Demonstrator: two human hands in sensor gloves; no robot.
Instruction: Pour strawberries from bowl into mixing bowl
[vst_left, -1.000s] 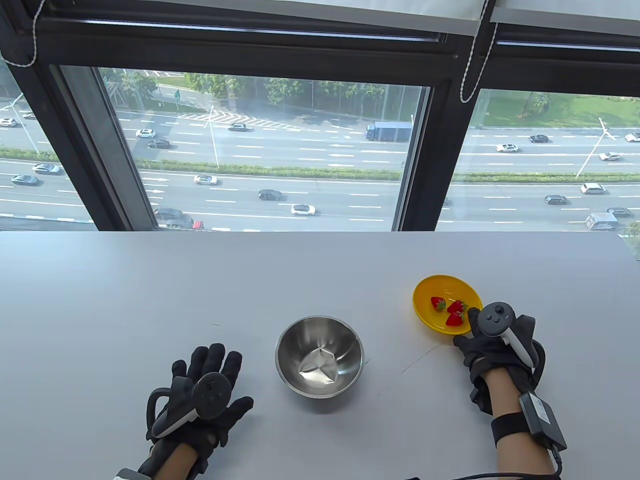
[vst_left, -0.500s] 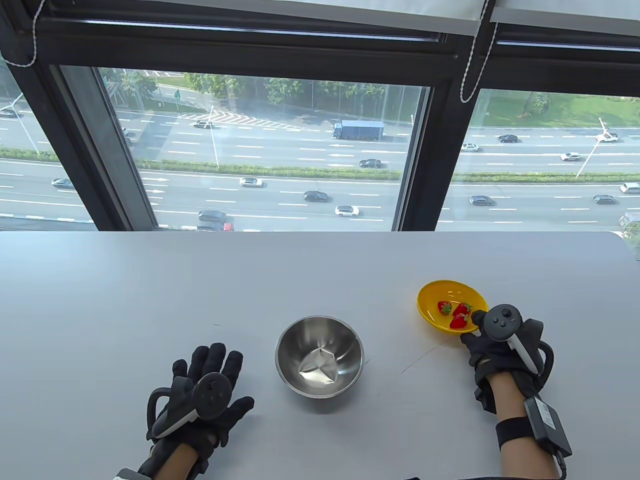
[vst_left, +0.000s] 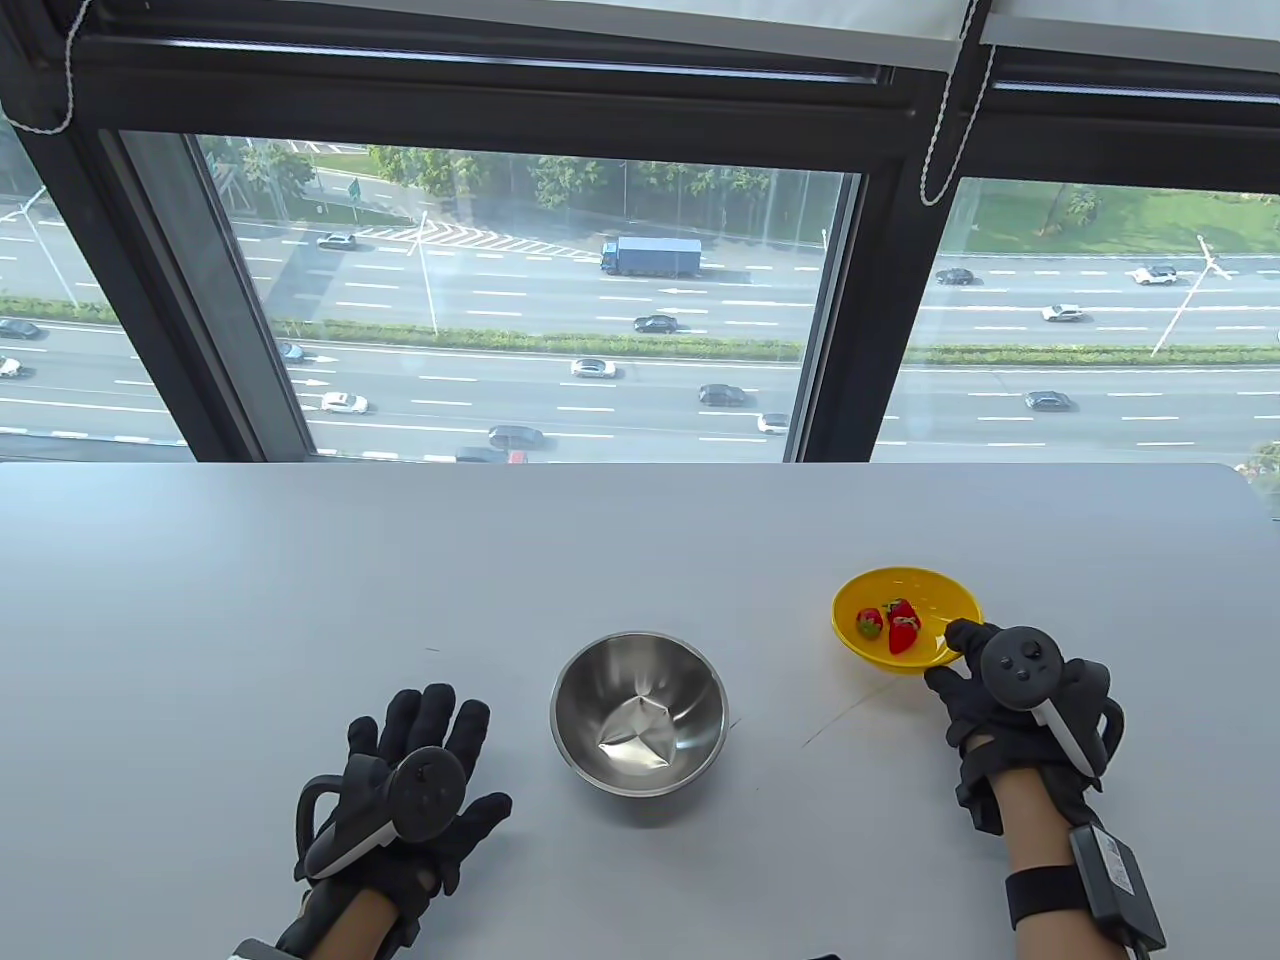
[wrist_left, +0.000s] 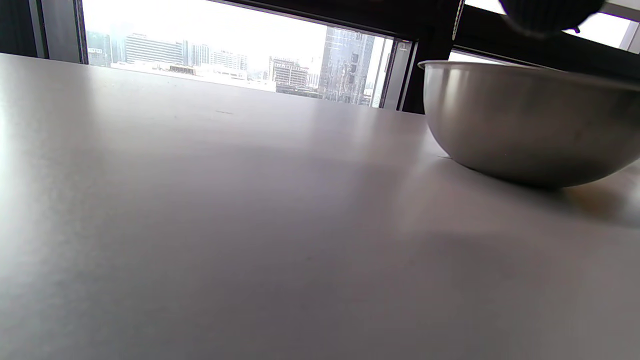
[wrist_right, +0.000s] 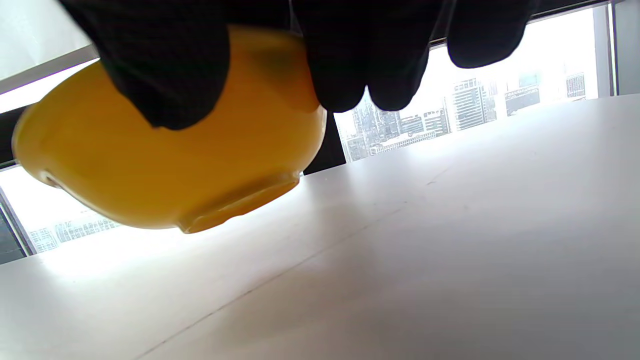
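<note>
Strawberries (vst_left: 890, 626) sit in yellow bowl (vst_left: 940, 600), gripped at near rim by my right hand (vst_left: 1010, 700), lifted off worktop (vst_left: 600, 540); next, likely carry leftward over mixing bowl (vst_left: 639, 712) and tip; left hand (vst_left: 415, 790) rests flat, fingers spread, holding nothing.

High-rise office-like room: plain grey table (vst_left: 400, 560) against tall windows (vst_left: 530, 300) above a multi-lane highway (vst_left: 600, 400).

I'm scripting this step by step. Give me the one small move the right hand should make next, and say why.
Probably carry the yellow bowl leftward, over the steel mixing bowl. The right hand grips the yellow bowl at its near rim, and the right wrist view shows it tilted clear of the table. The strawberries are still inside it, and the mixing bowl sits well to its left.
</note>
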